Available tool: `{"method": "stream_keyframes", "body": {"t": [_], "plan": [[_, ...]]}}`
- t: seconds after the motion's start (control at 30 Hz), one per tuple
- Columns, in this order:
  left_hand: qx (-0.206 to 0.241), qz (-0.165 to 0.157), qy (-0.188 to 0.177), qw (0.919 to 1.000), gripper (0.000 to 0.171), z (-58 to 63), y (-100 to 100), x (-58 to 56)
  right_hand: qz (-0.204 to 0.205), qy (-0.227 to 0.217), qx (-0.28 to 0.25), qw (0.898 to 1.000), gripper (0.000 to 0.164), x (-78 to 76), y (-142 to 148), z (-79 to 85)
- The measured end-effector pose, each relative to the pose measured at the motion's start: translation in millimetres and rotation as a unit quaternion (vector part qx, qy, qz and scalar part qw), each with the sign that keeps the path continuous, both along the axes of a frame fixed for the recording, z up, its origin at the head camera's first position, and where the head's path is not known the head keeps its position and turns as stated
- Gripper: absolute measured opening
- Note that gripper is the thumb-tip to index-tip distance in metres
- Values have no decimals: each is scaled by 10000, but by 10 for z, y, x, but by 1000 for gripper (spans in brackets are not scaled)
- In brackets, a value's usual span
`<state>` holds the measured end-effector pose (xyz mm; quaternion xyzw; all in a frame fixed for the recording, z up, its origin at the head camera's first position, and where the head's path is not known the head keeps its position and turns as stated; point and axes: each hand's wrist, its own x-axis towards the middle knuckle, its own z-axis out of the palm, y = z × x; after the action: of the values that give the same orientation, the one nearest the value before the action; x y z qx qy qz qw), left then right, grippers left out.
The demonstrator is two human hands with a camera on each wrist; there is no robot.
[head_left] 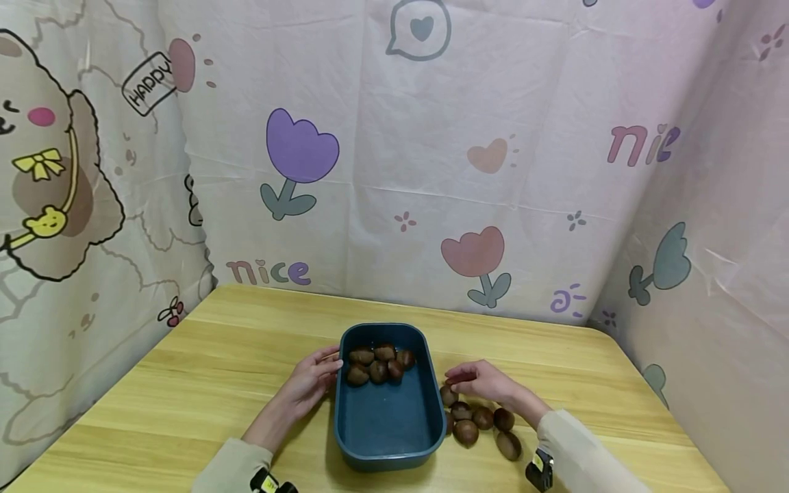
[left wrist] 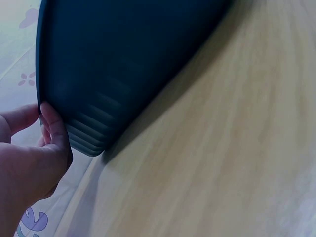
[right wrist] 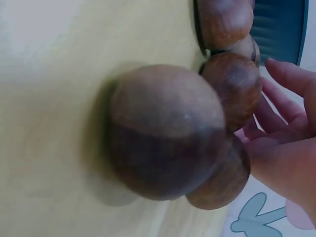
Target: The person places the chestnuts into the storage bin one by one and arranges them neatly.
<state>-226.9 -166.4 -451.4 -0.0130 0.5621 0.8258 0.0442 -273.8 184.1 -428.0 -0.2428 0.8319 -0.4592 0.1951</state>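
A dark blue plastic bin (head_left: 388,424) stands in front of me with several brown chestnuts (head_left: 379,371) gathered at its far end. My left hand (head_left: 308,383) holds the bin's left side, thumb at the rim and fingers along the outer wall. In the left wrist view, this hand (left wrist: 34,153) meets the bin wall (left wrist: 128,64) near a ribbed corner. Right of the bin lies a group of loose chestnuts (head_left: 466,433). My right hand (head_left: 490,382) hovers at the far end of that group. Its fingertips are close over a chestnut (head_left: 448,395), thumb and fingers apart.
The light wooden table (head_left: 246,342) runs back to a printed curtain (head_left: 382,171), and more curtain hangs at both sides. One loose chestnut (head_left: 508,446) lies nearest me, below my right sleeve (head_left: 585,452).
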Motion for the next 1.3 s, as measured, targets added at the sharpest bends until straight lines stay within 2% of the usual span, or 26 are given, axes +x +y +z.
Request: {"method": "stream_keyframes", "body": {"t": [0.13,0.3,0.5,0.67,0.87,1.03,1.3], "plan": [[1,-26,32,10000,48,4,-2,4,135,-75,-139,9998,35,2,23,-35],[37,-52,6,10000,48,9,0,4,99,-30,-73,9999,39,20,-2,-58],[12,-84,20,10000,49,3,-13,6,-81,214,42,9997,43,65,-60,-70],[22,-57,-17,10000,49,6,-18,4,-423,690,254,9964,48,122,-115,-91],[31,-51,-4,10000,49,16,-15,9,-630,1070,578,9906,42,166,-147,-98],[50,-107,78,9999,50,12,-21,15,-750,1178,706,9877,37,174,-150,-94],[29,-65,17,10000,48,8,-13,18,-923,1329,880,9829,32,176,-159,-77]]}}
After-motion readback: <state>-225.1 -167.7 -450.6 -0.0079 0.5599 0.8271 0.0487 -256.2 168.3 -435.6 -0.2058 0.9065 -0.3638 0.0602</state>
